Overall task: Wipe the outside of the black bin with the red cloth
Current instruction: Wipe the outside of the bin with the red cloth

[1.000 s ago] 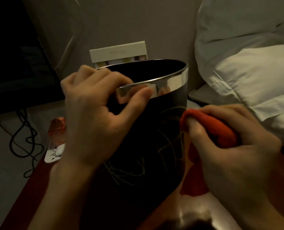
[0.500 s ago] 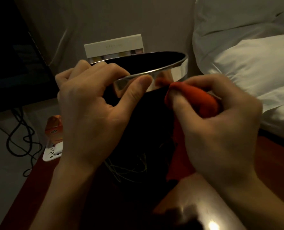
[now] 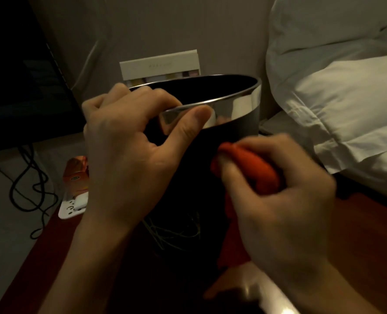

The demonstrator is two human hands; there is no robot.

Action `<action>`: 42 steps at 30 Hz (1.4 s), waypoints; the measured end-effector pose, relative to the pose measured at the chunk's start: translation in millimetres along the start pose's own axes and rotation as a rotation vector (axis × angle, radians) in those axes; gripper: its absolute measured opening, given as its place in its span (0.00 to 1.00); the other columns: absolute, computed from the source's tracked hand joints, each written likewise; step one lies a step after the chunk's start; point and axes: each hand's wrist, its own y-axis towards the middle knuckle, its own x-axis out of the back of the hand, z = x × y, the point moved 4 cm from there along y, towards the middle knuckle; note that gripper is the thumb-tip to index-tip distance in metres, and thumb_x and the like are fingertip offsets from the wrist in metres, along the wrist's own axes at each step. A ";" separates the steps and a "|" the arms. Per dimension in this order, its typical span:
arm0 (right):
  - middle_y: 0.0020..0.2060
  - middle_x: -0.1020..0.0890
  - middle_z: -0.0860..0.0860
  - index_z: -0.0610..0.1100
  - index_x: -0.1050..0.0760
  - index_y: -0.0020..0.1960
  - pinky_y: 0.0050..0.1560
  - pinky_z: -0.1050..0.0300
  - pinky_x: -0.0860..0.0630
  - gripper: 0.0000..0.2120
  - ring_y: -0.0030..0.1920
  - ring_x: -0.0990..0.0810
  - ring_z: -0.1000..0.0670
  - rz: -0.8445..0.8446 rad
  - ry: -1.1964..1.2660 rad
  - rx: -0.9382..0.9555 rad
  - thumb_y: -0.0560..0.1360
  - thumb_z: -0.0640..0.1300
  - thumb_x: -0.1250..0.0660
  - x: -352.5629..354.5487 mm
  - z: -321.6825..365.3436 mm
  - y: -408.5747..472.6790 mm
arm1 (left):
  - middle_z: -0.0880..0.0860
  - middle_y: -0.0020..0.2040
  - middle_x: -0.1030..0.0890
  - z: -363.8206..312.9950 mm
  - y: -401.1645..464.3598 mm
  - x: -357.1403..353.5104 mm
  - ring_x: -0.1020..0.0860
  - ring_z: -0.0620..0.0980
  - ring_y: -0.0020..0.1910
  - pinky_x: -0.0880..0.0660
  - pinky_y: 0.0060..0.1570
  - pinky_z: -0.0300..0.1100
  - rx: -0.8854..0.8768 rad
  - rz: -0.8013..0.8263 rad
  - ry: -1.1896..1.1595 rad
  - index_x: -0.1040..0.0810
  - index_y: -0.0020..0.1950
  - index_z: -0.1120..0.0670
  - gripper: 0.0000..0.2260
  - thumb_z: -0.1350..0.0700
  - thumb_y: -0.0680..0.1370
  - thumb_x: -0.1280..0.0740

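The left hand point(image 3: 129, 155) pinches the black bin point(image 3: 188, 177)'s chrome rim; the right hand point(image 3: 278, 200) clutches the red cloth point(image 3: 251, 164) against its side. Hard rubbing could tip the bin off the table edge point(image 3: 29, 257).

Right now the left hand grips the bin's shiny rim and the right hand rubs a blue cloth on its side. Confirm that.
Not quite: the cloth is red, not blue, as the head view shows. The rest holds: the left hand grips the bin's shiny rim and the right hand rubs the cloth on its side.

Bin point(image 3: 188, 177) on table point(image 3: 40, 257), pillow point(image 3: 335, 98) right, box point(image 3: 159, 64) behind, cables point(image 3: 29, 189) left
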 end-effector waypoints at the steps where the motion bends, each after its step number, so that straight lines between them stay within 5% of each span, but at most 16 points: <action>1: 0.41 0.18 0.55 0.48 0.20 0.47 0.44 0.73 0.29 0.04 0.43 0.19 0.57 -0.024 -0.006 0.007 0.74 0.47 0.26 1.9 -0.7 4.4 | 0.36 0.35 0.32 0.2 0.7 0.0 0.33 0.42 0.37 0.32 0.44 0.57 0.002 0.000 0.003 0.26 0.45 0.45 0.08 0.41 0.77 0.35; 7: 0.41 0.19 0.58 0.50 0.19 0.47 0.45 0.74 0.30 0.06 0.44 0.20 0.59 0.033 0.012 -0.036 0.72 0.47 0.24 -3.8 -0.4 -8.2 | 0.36 0.35 0.32 -0.1 -0.7 0.0 0.32 0.43 0.38 0.31 0.44 0.57 -0.007 -0.002 0.001 0.26 0.44 0.45 0.09 0.42 0.77 0.35; 11: 0.41 0.18 0.58 0.51 0.20 0.46 0.43 0.72 0.29 0.04 0.42 0.18 0.57 -0.087 0.056 -0.056 0.74 0.47 0.26 4.0 -5.7 9.3 | 0.36 0.34 0.32 0.5 -0.3 -0.8 0.32 0.42 0.39 0.33 0.45 0.54 0.005 -0.010 0.009 0.26 0.45 0.45 0.08 0.41 0.77 0.35; 16: 0.40 0.18 0.57 0.54 0.20 0.46 0.43 0.72 0.28 0.05 0.43 0.18 0.57 0.017 0.065 -0.107 0.72 0.48 0.24 -6.1 -4.0 -13.6 | 0.36 0.34 0.32 1.9 -1.0 -0.1 0.31 0.42 0.39 0.31 0.45 0.57 0.000 -0.012 0.002 0.26 0.45 0.44 0.08 0.41 0.77 0.35; 20: 0.41 0.17 0.57 0.51 0.20 0.46 0.43 0.70 0.27 0.04 0.42 0.18 0.57 -0.097 0.053 -0.075 0.74 0.47 0.25 5.0 -9.1 11.5 | 0.36 0.34 0.32 3.1 1.0 -0.3 0.33 0.36 0.38 0.34 0.44 0.51 0.006 0.015 0.007 0.25 0.44 0.45 0.09 0.41 0.78 0.35; 25: 0.42 0.18 0.58 0.51 0.20 0.47 0.46 0.74 0.29 0.06 0.44 0.19 0.59 0.041 0.022 -0.022 0.73 0.48 0.25 -4.4 -2.7 -7.0 | 0.36 0.35 0.31 3.5 -1.1 -0.4 0.31 0.36 0.39 0.33 0.44 0.54 -0.002 0.015 -0.008 0.25 0.45 0.45 0.09 0.41 0.78 0.36; 29: 0.42 0.18 0.57 0.51 0.20 0.47 0.46 0.71 0.28 0.04 0.43 0.19 0.58 -0.059 0.001 -0.007 0.74 0.47 0.26 5.9 -6.5 12.3 | 0.35 0.35 0.32 4.6 0.9 -0.1 0.32 0.35 0.38 0.34 0.44 0.51 0.004 0.018 0.008 0.25 0.46 0.45 0.08 0.41 0.78 0.35; 33: 0.42 0.19 0.57 0.48 0.17 0.45 0.48 0.73 0.30 0.05 0.45 0.20 0.61 0.126 -0.029 -0.013 0.71 0.45 0.24 -4.7 -7.2 -31.5 | 0.36 0.35 0.31 4.7 0.5 1.4 0.31 0.43 0.37 0.32 0.44 0.56 -0.006 0.014 -0.002 0.25 0.45 0.45 0.09 0.41 0.78 0.36; 42: 0.42 0.16 0.57 0.58 0.20 0.45 0.41 0.74 0.28 0.04 0.44 0.17 0.57 -0.103 0.005 -0.214 0.70 0.54 0.28 24.7 -13.4 -52.4 | 0.35 0.36 0.32 8.5 -0.9 3.1 0.33 0.38 0.38 0.34 0.48 0.49 -0.030 0.015 -0.014 0.26 0.45 0.45 0.08 0.42 0.78 0.35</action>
